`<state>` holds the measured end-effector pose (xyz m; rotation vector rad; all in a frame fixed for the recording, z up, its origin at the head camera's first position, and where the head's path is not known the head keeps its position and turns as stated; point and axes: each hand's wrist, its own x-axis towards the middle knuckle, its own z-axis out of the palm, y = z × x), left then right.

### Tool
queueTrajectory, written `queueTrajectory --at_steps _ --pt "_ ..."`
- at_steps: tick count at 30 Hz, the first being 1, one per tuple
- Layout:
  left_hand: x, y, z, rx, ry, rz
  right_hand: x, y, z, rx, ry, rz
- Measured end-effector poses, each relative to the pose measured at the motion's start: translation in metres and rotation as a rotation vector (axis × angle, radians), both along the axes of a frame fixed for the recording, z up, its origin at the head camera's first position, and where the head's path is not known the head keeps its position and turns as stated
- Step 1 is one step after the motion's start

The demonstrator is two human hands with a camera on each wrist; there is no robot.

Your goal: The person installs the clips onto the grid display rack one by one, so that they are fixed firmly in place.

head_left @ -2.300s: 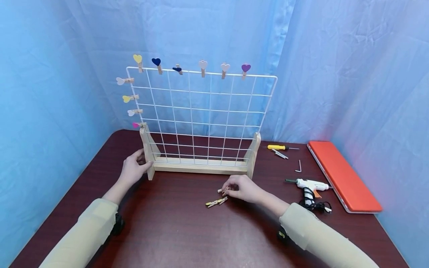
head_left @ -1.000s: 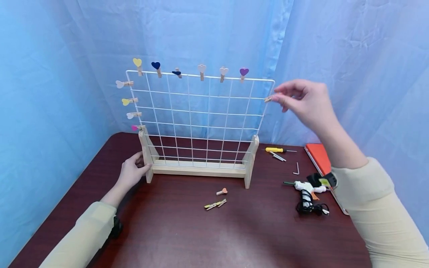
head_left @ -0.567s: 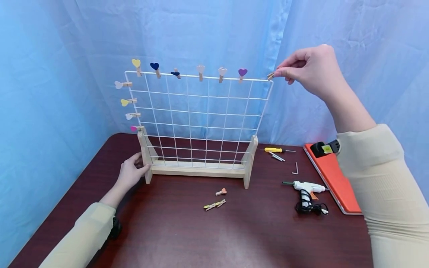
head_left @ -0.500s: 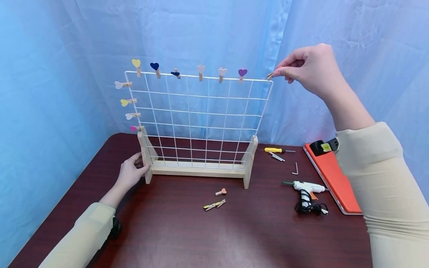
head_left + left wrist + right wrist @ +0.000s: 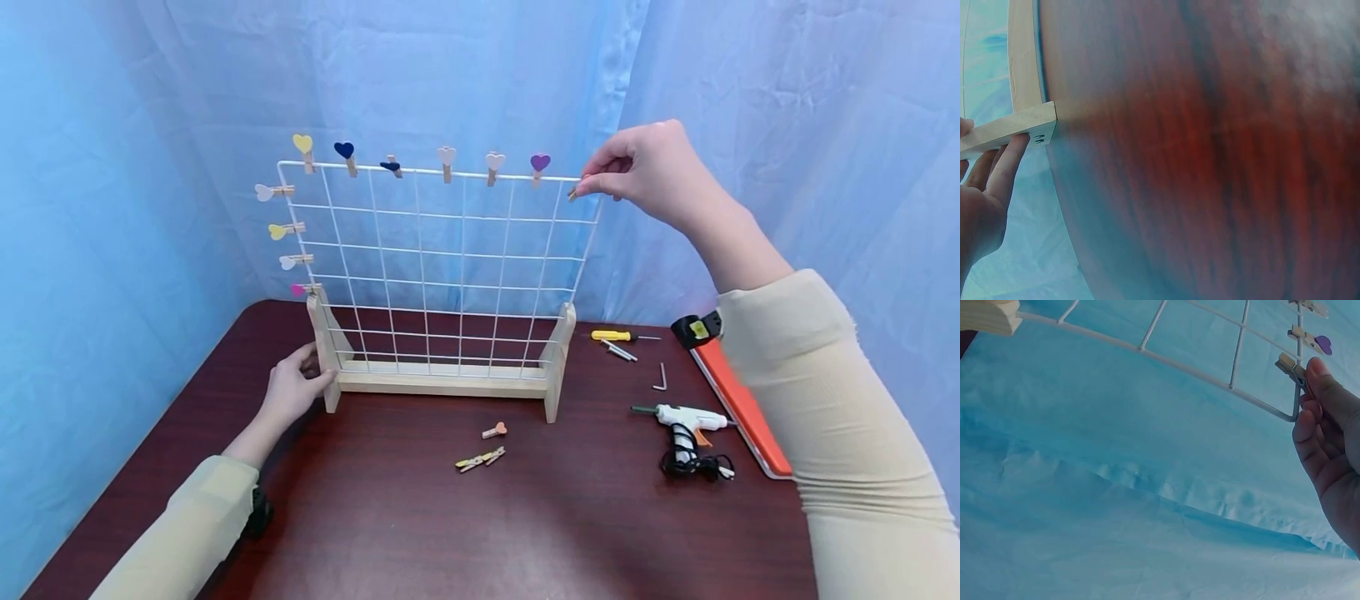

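Note:
A white wire grid point(image 5: 442, 227) stands upright in a wooden stand point(image 5: 442, 385). Heart clothespins line its top bar and left side, among them a purple one point(image 5: 540, 164) near the right end. My right hand point(image 5: 651, 179) pinches a small wooden clothespin point(image 5: 1292, 369) at the top bar close to the right corner. Whether it is clamped there I cannot tell; its far end hides behind my fingers. With thumb and fingers on opposite faces, my left hand point(image 5: 292, 385) grips the stand's left leg point(image 5: 1022, 128).
On the table lie an orange-heart clothespin point(image 5: 495, 430) and yellow clothespins point(image 5: 480, 459). To the right are a yellow screwdriver point(image 5: 613, 336), metal rods point(image 5: 619, 351), a hex key point(image 5: 663, 379), a glue gun point(image 5: 686, 421) with its cord, and a red case point(image 5: 738, 408) partly behind my sleeve.
My right hand has taken a clothespin from the table up to the grid's right corner, then shifted left and slightly down along the top bar. My left hand has stayed on the stand.

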<state>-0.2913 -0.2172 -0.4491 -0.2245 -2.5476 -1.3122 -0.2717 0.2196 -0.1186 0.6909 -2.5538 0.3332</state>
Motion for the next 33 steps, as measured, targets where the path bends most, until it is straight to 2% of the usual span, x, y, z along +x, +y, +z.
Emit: queueTrajectory --at_steps 10,15,22,33 --pt "0.0 0.002 -0.001 0.033 -0.003 -0.026 0.007 0.012 0.006 -0.103 0.05 -0.037" --pt "0.0 0.001 0.0 0.014 0.005 -0.02 0.005 0.012 0.009 -0.067 0.082 -0.044" --pt "0.001 0.001 0.0 0.008 0.006 -0.015 -0.001 0.007 0.006 -0.014 0.048 -0.03" --pt "0.0 0.0 -0.001 0.011 0.005 -0.016 -0.004 0.005 0.001 -0.048 0.098 0.03"
